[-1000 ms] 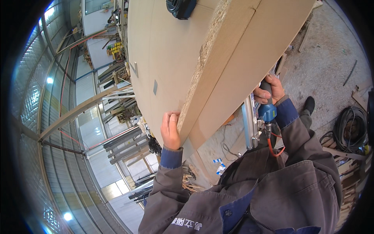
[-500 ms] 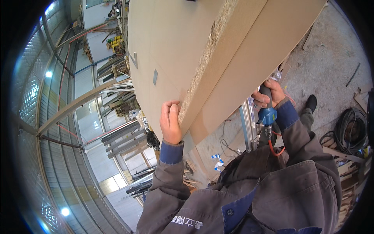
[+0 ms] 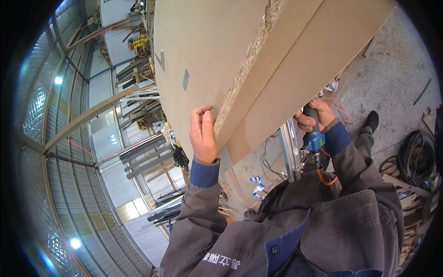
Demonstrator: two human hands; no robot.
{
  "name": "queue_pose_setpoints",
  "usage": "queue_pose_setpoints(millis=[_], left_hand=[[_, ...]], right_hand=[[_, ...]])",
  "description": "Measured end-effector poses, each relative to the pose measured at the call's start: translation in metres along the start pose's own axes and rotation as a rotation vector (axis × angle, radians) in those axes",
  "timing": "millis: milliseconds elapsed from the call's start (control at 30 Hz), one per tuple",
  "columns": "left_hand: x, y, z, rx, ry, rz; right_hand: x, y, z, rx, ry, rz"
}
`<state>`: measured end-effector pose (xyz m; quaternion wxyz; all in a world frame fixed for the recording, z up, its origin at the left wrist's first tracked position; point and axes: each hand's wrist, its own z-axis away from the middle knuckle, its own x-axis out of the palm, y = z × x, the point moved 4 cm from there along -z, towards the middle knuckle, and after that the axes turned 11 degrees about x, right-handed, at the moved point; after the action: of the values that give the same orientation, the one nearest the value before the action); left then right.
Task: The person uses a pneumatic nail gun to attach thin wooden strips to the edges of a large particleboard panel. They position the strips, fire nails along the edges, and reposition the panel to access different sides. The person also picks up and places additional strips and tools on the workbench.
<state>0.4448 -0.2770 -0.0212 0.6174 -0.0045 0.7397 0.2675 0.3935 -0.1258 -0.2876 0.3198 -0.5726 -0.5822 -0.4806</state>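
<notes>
Left fingers (image 3: 197, 125) curled, hold unclear, at the near end of a board strip (image 3: 264, 78) slanting away rightward, while the farther right hand (image 3: 325, 112) gripped a blue tool (image 3: 314, 141).

Broad flat tan board (image 3: 184, 46), plain; long straight tan bar (image 3: 261, 74), rough edge (image 3: 252, 53) speckled cream-brown. Blue-and-black handheld tool (image 3: 315, 140); thin orange-red hose (image 3: 322, 179). Grey-brown jacket (image 3: 353, 207), navy cuffs (image 3: 339, 138). Black coiled cable (image 3: 409, 150).

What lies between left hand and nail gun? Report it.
In the head view, the chipboard strip, the beige panel, then a sliver of floor separate the left hand from the pneumatic nail gun.
</notes>
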Motion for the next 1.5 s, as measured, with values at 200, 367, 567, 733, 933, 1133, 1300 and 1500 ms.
queue_pose_setpoints(millis=[200, 367, 567, 733, 933, 1133, 1300, 1500], left_hand=[[-0.001, -0.003, -0.003, -0.005, 0.004, 0.030], [0.001, -0.004, 0.001, -0.027, 0.038, 0.075], [0.003, -0.008, 0.003, -0.034, 0.070, 0.128], [0.002, -0.010, 0.006, -0.052, 0.076, 0.168], [-0.003, -0.011, 0.004, -0.036, 0.071, 0.190], [0.000, -0.007, 0.009, -0.015, 0.099, 0.130], [-0.001, -0.013, 0.009, -0.003, 0.103, 0.181], [-0.006, -0.019, 0.008, 0.008, 0.122, 0.245]], right_hand=[[-0.009, 0.016, -0.005, 0.028, 0.057, 0.006], [-0.011, 0.030, -0.011, 0.070, 0.036, 0.006], [-0.018, 0.040, -0.016, 0.062, 0.072, -0.051], [-0.028, 0.040, -0.015, 0.033, 0.030, -0.077], [-0.020, 0.030, -0.014, -0.006, 0.008, -0.103], [-0.016, 0.024, -0.009, -0.051, 0.001, -0.160], [-0.028, 0.026, -0.010, -0.013, -0.024, -0.140], [0.004, 0.019, 0.005, -0.011, 0.081, 0.016]])
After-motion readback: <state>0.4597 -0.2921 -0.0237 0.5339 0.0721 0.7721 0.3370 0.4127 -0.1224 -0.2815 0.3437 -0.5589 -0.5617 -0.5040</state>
